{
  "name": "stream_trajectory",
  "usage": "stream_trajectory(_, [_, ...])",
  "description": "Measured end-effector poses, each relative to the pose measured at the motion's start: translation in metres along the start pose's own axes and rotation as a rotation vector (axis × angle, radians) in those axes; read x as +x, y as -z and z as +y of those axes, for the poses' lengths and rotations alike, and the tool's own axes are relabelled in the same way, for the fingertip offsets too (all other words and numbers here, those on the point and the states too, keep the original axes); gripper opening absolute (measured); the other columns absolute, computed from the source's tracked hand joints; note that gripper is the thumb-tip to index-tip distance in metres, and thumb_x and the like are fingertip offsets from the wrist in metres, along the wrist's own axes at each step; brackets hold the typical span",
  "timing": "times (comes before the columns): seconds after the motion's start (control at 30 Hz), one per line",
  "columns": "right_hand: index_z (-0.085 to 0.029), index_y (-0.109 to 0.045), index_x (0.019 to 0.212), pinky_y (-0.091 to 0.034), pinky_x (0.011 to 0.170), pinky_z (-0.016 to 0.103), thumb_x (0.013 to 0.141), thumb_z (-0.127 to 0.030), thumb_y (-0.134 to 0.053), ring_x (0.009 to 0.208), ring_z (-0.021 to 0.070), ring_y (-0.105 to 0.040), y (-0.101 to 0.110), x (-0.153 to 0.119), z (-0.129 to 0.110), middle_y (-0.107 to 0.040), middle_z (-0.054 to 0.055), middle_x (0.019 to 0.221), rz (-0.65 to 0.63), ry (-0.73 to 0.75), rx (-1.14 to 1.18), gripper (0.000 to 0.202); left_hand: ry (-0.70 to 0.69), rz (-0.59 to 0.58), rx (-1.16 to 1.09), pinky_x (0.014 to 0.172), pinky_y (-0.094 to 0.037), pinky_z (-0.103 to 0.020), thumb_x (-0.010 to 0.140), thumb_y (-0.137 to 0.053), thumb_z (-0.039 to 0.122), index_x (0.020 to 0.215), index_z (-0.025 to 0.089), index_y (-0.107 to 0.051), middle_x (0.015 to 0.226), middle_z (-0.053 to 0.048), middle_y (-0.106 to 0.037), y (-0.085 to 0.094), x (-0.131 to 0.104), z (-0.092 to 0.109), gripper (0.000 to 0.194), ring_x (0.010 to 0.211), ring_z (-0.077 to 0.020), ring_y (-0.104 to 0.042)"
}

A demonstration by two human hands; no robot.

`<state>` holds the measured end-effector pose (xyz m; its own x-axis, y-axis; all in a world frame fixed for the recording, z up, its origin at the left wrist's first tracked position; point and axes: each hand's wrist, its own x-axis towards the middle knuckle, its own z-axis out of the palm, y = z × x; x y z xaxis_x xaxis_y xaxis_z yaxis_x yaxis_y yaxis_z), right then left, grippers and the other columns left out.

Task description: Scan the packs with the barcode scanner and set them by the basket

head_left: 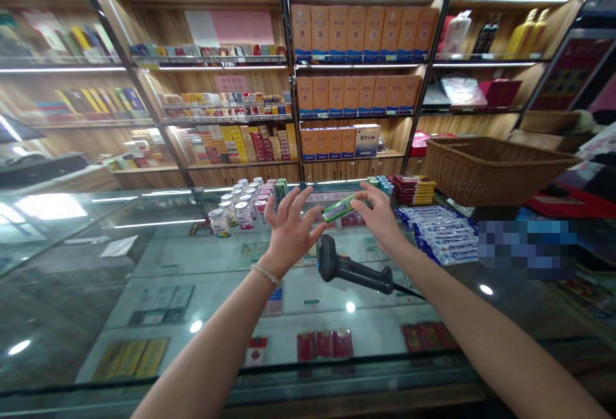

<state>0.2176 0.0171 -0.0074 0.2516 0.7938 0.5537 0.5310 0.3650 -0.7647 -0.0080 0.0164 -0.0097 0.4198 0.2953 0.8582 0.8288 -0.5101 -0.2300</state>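
Observation:
A slim green pack of gum [339, 209] is held up over the glass counter, slightly tilted. My right hand [380, 217] pinches its right end between thumb and fingers. Close to the pack's left end is my left hand [291, 230], its fingers spread; whether thumb and index fingertip touch the pack I cannot tell. A beaded bracelet [266, 274] circles my left wrist. Below the hands, a black handheld barcode scanner [356, 271] lies on the glass, its cable running right under my right forearm.
Several small clear jars [243, 204] stand behind my left hand. To the right are blue-and-white packets [445, 236], stacked red and yellow packs [414, 189] and a wicker basket [500, 165]. Cigarette packs [325, 344] lie under the glass counter top [212, 297]. Stocked shelves [356, 66] line the wall.

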Motion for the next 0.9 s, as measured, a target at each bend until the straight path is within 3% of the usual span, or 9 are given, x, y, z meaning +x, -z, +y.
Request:
stream_trajectory(0.2, [-0.027,-0.073,0.088,-0.028,0.123,0.055,0.09,-0.052,-0.061,0.143,0.0313,-0.045,-0.001,-0.002,0.001,-0.063,0.007,0.148,-0.005,-0.033,0.032,0.027,0.061,-0.051,-0.051,0.129,-0.003,-0.057,0.092,-0.069,0.048,0.113,0.031,-0.072,0.154,-0.007,-0.057,0.002,0.0,0.001,0.027,0.146,-0.0315,-0.046])
stream_trajectory(0.33, [-0.027,-0.075,0.087,-0.027,0.123,0.056,0.088,-0.056,-0.064,0.144,0.032,-0.044,-0.002,-0.003,0.0,-0.062,0.008,0.148,-0.016,-0.068,0.059,0.031,0.07,-0.024,-0.041,0.128,-0.007,-0.058,0.092,-0.067,0.047,0.111,0.029,-0.073,0.154,-0.009,-0.057,0.004,0.002,0.002,0.026,0.145,-0.0323,-0.046])
stream_trajectory(0.57, [-0.028,-0.075,0.092,-0.028,0.118,0.062,0.092,-0.068,-0.057,0.144,0.035,-0.043,-0.003,0.0,0.004,-0.06,0.01,0.151,-0.033,-0.033,-0.108,0.044,0.215,-0.1,-0.127,0.125,-0.012,-0.065,0.088,-0.071,0.041,0.107,0.031,-0.077,0.16,-0.01,-0.047,0.004,0.005,0.001,0.022,0.148,-0.0373,-0.04])
stream_trajectory(0.67, [-0.028,-0.071,0.108,-0.027,0.118,0.063,0.094,-0.067,-0.054,0.147,0.0352,-0.04,0.003,-0.001,0.001,-0.053,0.011,0.157,-0.003,0.077,-0.235,0.044,0.271,-0.131,-0.165,0.125,-0.013,-0.066,0.086,-0.073,0.04,0.106,0.031,-0.077,0.164,-0.01,-0.042,0.002,0.006,0.001,0.022,0.15,-0.0382,-0.037])
stream_trajectory(0.77, [-0.028,-0.063,0.13,-0.018,0.122,0.062,0.091,-0.06,-0.065,0.155,0.0364,-0.027,0.013,-0.004,-0.006,-0.038,0.013,0.168,-0.004,0.291,-0.403,0.051,0.3,-0.139,-0.189,0.125,-0.014,-0.067,0.087,-0.072,0.039,0.106,0.031,-0.078,0.165,-0.01,-0.04,0.002,0.007,0.0,0.022,0.152,-0.0377,-0.035])
stream_trajectory(0.9, [-0.031,-0.062,0.131,-0.005,0.127,0.06,0.092,-0.042,-0.07,0.159,0.0354,-0.022,0.021,-0.01,-0.011,-0.033,0.008,0.172,-0.108,0.484,-0.571,0.041,0.313,-0.162,-0.212,0.124,-0.017,-0.067,0.088,-0.071,0.039,0.105,0.03,-0.078,0.165,-0.01,-0.04,0.003,0.008,0.001,0.021,0.152,-0.0387,-0.035])
